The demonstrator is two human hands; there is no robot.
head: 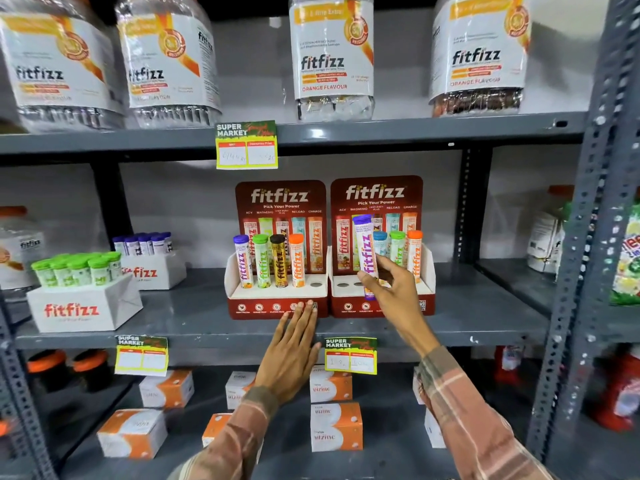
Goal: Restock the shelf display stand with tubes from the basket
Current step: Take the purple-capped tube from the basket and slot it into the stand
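Two red fitfizz display stands sit side by side on the middle shelf. The left stand (277, 301) holds several upright tubes, with one empty hole at its right end. The right stand (427, 271) holds a blue, a green and an orange tube; two holes at its left are empty. My right hand (391, 289) grips a purple-capped white tube (365, 251), nearly upright, over the right stand's front left part. My left hand (294, 348) lies flat with fingers together, its fingertips touching the left stand's front. No basket is in view.
White fitfizz boxes with green-capped tubes (79, 271) and purple-capped tubes (145, 244) stand at the left of the shelf. Large fitfizz jars (332, 57) fill the shelf above. Orange-and-white boxes (336, 427) lie on the shelf below. A perforated grey upright (581, 271) bounds the right side.
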